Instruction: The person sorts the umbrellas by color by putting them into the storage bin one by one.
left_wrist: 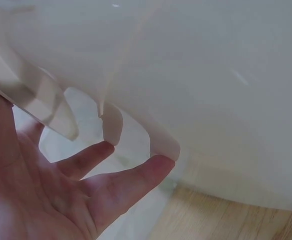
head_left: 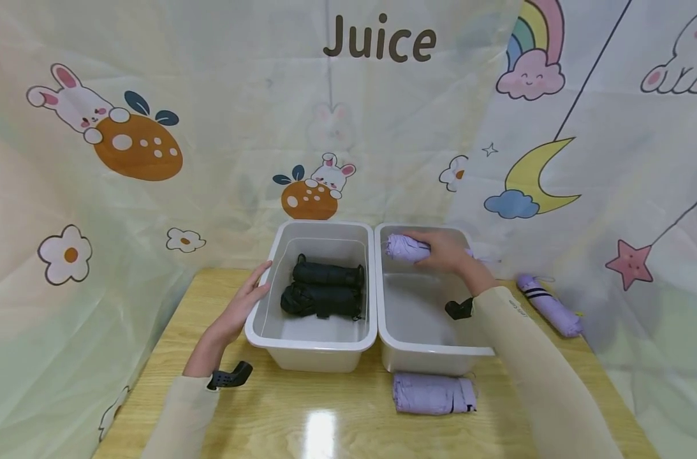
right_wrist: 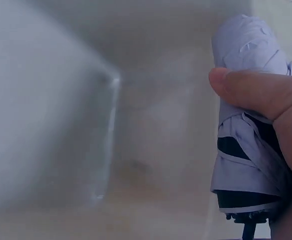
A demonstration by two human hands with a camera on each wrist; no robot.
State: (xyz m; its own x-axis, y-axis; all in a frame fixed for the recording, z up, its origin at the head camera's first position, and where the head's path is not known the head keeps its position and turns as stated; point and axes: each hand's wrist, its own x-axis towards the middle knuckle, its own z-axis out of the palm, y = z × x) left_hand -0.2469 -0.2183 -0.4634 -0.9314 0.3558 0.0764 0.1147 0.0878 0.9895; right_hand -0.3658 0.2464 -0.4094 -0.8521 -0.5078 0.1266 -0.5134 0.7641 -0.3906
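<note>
My right hand (head_left: pixel 442 250) grips a folded lilac umbrella (head_left: pixel 404 247) over the back of the right grey-white bin (head_left: pixel 385 328). In the right wrist view, the thumb lies across this umbrella (right_wrist: pixel 248 45), which has black stripes near its shaft end. My left hand (head_left: pixel 242 311) touches the left side of the left bin (head_left: pixel 310 345). In the left wrist view its fingertips (left_wrist: pixel 161 162) meet the bin's outer wall, fingers fairly straight. Inside the left bin lie two folded black umbrellas, a rear one (head_left: pixel 327 274) and a front one (head_left: pixel 319 300).
Another lilac umbrella (head_left: pixel 434 393) lies on the wooden table (head_left: pixel 256 414) in front of the right bin. A further lilac umbrella (head_left: pixel 550 307) with dark stripes lies right of that bin. A printed cloth (head_left: pixel 227 127) hangs behind the table. The two bins stand side by side.
</note>
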